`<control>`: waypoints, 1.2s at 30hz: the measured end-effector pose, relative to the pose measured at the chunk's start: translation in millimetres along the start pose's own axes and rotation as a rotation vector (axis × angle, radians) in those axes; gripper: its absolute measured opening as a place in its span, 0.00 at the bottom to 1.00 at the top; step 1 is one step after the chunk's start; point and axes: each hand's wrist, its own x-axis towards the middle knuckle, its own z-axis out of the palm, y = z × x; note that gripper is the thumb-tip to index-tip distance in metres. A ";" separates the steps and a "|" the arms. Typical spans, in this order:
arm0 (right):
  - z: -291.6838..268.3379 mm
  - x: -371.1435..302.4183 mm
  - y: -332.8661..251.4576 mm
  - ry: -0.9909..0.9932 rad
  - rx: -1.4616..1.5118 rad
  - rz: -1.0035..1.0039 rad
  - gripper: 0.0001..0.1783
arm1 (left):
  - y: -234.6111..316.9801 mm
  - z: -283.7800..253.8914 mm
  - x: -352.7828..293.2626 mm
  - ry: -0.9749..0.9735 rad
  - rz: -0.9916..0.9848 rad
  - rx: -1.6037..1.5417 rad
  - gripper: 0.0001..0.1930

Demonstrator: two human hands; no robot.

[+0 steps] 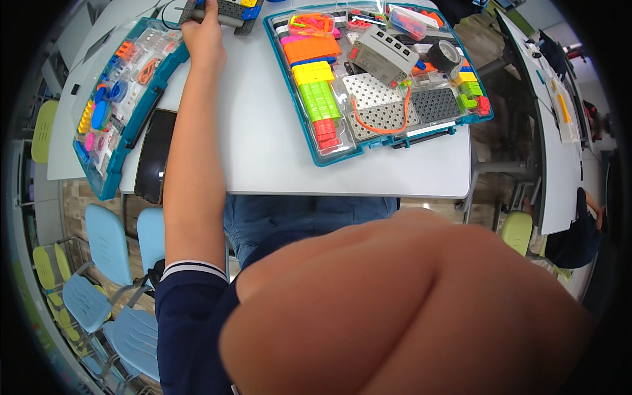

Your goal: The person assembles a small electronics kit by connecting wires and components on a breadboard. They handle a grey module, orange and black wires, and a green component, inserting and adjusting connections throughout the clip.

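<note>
My left hand (203, 36) reaches to the far edge of the table, its fingers closed on a grey plastic building-set model (227, 9). Blue and yellow pieces show on that model, and the top of the picture cuts part of it off. My bent right arm (408, 296) fills the lower right, very close and blurred; its hand does not show. Left of my left forearm lies a teal-edged parts tray (138, 112) with small coloured pieces, beside a dark flat phone-like object (155, 157). A larger teal parts tray (324, 159) sits right of centre.
In the larger tray are a grey control block (384, 56), perforated plates (372, 90), coloured bricks (319, 99) and a black wheel (445, 57). The white table's front edge (316, 193) runs before my lap. Blue chairs (105, 240) stand lower left; another person (574, 230) is far right.
</note>
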 end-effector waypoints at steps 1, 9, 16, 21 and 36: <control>-0.4 -0.2 2.6 -0.003 -0.001 0.010 0.38 | 0.4 0.3 -0.9 0.001 0.004 -0.005 0.20; 5.7 1.8 15.3 -0.006 0.003 0.057 0.37 | 15.8 7.5 -9.5 -0.024 -0.004 -0.002 0.18; -1.1 11.5 -13.8 -0.047 -0.027 -0.046 0.37 | 12.1 7.7 -11.3 0.086 -0.057 0.067 0.15; 4.1 12.6 -37.4 -0.053 -0.036 -0.092 0.36 | -1.3 -2.0 2.9 -0.008 0.009 -0.014 0.16; 3.8 5.7 -26.7 -0.053 -0.028 -0.109 0.34 | 4.8 2.3 -5.0 -0.027 -0.004 0.012 0.17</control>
